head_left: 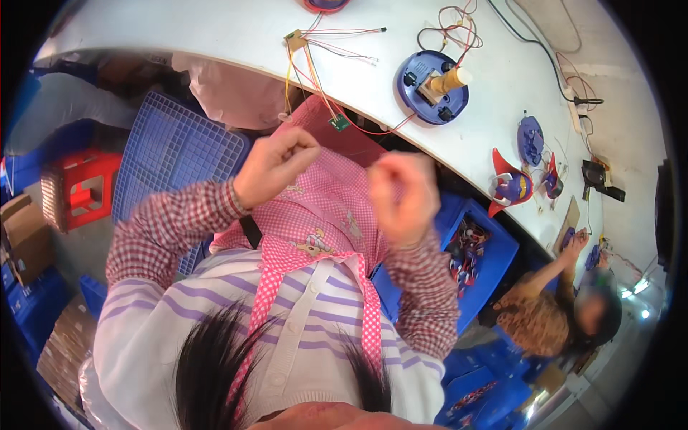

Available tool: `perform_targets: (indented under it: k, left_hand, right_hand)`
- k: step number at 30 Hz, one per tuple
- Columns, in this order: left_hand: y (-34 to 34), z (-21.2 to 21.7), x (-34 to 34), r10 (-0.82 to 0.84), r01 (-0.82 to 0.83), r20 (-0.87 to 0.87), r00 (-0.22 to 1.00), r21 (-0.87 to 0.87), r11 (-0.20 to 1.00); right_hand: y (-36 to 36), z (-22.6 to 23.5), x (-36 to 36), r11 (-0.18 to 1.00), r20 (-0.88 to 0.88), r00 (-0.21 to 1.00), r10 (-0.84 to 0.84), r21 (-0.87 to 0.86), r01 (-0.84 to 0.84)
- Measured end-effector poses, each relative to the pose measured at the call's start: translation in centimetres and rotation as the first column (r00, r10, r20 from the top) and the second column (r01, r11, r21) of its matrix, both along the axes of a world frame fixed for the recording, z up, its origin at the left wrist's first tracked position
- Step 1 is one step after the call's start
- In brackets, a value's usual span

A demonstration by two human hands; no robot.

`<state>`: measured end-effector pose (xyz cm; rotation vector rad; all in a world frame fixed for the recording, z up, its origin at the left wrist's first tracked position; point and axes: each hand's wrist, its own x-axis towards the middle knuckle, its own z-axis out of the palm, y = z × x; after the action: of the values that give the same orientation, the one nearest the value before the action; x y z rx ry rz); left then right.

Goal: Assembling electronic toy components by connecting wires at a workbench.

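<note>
Both hands hung in the air off the near edge of the bench (215, 29), above the pink apron (308, 208). The left hand (276, 168) had its fingers curled, thumb and forefinger tips drawn close together; whether something as thin as a wire sat between them was too small to tell. The right hand (406, 197) was blurred, its fingers bent in toward the left, and I cannot tell how far open they were or whether they had hold of anything.

The green board (339, 122) hung by wires just past the near edge, nearest the left hand. Above it, on the bench close to that edge, lay the brown board (294, 41) with its fan of leads. To the right, also by the near edge, sat the blue base (423, 100) with its pale post (451, 79), a red wire (365, 130) running from it over the edge to the green board. Further right along the bench lay a purple shell (531, 141) and a red-horned figure (512, 185).

The step in hand looked like wiring up the boards; the next move probably called for a fine pinch and a steady lead, without tugging the hanging board
</note>
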<state>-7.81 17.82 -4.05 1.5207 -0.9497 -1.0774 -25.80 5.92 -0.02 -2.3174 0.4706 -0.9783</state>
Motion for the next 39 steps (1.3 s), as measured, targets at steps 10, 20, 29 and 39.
perform_targets:
  k: [10, 20, 29, 39]
  left_hand:
    - [-3.3, -4.8, 0.1, 0.098, -0.125, -0.447, 0.889, -0.032, 0.992]
    - [-2.2, -3.7, 0.8, 0.029, 0.002, 0.113, 0.993, -0.267, 0.964]
    - [-1.9, -0.1, 6.7, 0.313, -0.137, 0.618, 0.721, -0.317, 0.939]
    - [-7.4, 0.6, 11.1, 0.273, -0.044, 0.805, 0.527, -0.295, 0.954]
  right_hand:
    - [2.7, -7.6, 4.2, 0.957, -0.141, 0.95, -0.278, 0.045, 0.287]
    - [1.6, -6.9, 5.9, 0.979, -0.083, 0.979, -0.187, 0.07, 0.193]
    - [1.6, -5.7, 5.3, 0.472, 0.126, 0.99, -0.061, 0.878, -0.082]
    - [1.0, -3.7, 6.4, 0.215, 0.289, 0.952, -0.101, 0.941, -0.262]
